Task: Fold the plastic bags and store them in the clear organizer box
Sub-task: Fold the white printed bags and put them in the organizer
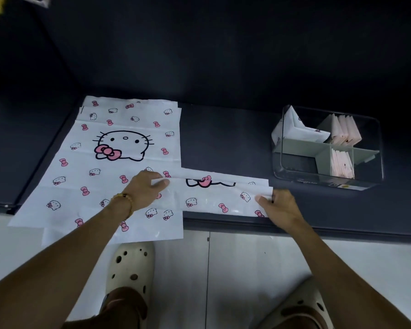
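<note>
Dark and matte, the worktop [223, 138] is running across the scene beneath an equally dark wall, with a pale tiled floor [235, 269] showing below its front edge. A stack of white plastic bags [119, 162] printed with cartoon cat faces and pink bows is lying flat on the left part of the worktop, its near edge hanging slightly past the front. Overlapping the stack's lower right corner, a folded bag [223, 195] is lying as a long strip along the front edge. The left hand [145, 189], wearing a beaded bracelet [125, 201] at the wrist, is pinching the strip's left end with curled fingers [160, 182]. The right hand [279, 206] is gripping the strip's right end, thumb on top and the other fingers tucked beneath. Well apart to the right, the clear organizer box [375, 162] is sitting on the worktop, its grey dividers forming compartments; several are holding upright folded bags [342, 160], white and pale pink. Two cream perforated clogs [129, 267] are standing on the floor below
</note>
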Available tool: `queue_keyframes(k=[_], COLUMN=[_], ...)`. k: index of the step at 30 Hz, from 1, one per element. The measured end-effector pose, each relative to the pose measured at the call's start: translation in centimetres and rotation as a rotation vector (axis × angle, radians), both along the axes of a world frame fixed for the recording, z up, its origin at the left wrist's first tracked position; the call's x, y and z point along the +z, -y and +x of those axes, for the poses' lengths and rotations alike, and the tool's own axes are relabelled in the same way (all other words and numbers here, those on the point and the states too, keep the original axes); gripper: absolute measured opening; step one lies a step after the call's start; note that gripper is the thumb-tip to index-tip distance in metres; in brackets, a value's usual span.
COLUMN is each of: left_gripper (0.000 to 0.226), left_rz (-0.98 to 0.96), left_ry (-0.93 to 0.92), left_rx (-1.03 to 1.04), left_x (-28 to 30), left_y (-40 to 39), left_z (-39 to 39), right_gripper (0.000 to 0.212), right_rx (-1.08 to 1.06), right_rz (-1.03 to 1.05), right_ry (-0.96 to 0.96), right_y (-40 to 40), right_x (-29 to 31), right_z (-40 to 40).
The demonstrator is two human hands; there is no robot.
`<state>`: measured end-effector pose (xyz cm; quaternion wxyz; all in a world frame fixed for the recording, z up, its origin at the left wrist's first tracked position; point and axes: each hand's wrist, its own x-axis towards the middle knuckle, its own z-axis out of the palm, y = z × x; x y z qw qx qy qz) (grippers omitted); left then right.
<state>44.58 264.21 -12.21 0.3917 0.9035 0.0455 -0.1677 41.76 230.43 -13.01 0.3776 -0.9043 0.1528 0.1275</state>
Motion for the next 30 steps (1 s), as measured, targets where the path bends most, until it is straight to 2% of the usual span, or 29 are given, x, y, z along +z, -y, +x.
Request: queue_keyframes(k=[3, 5, 7, 13, 16, 18, 20, 23, 24, 27, 30], left_gripper=[0.033, 0.036, 0.038, 0.048, 0.053, 0.051, 0.043, 0.033, 0.036, 0.063, 0.058], left_rz=[0.147, 0.329, 0.454, 0.704, 0.775, 0.809, 0.774, 0.572, 0.531, 0.575, 0.656], left_ry=[0.010, 0.078, 0.145, 0.175, 0.140, 0.205, 0.386, 0.680, 0.673, 0.456, 0.389], left_rx=[0.143, 0.141, 0.097, 0.028, 0.092, 0.108, -0.020, -0.429, -0.517, -0.597, -0.634], left_x=[-1.4, -2.0, -2.3, -3.2, -2.8, -2.2, -2.0, -2.8, -3.2, -4.1, -5.2], left_y=[1.2, 2.0, 2.5, 2.6, 2.4, 2.2, 2.4, 3.3, 3.4, 3.0, 2.9], left_z=[0.6, 1.1, 1.6, 2.5, 2.6, 2.7, 2.4, 0.8, 0.4, 0.2, 0.5], right_gripper=[0.032, 0.041, 0.040, 0.037, 0.038, 0.035, 0.024, 0.022, 0.023, 0.034, 0.026], right_rx=[-0.063, -0.089, -0.100, -0.162, -0.188, -0.188, -0.181, -0.177, -0.176, -0.187, -0.224], right_rz=[-0.112, -0.166, -0.200, -0.240, -0.253, -0.246, -0.256, -0.264, -0.261, -0.256, -0.295], right_ry=[0.030, 0.051, 0.070, 0.038, 0.009, -0.007, -0.018, -0.036, -0.041, -0.061, -0.047], right_y=[-0.4, -0.4, -0.3, -0.8, -0.9, -1.1, -1.2, -1.1, -1.1, -1.1, -1.8], right_x=[-0.6, -1.0, -1.2, -1.5, -1.5, -1.5, -1.5, -1.4, -1.4, -1.4, -0.8], right_z=[0.5, 0.8, 1.2, 2.1, 2.4, 2.3, 2.4, 2.6, 2.6, 2.6, 2.1])
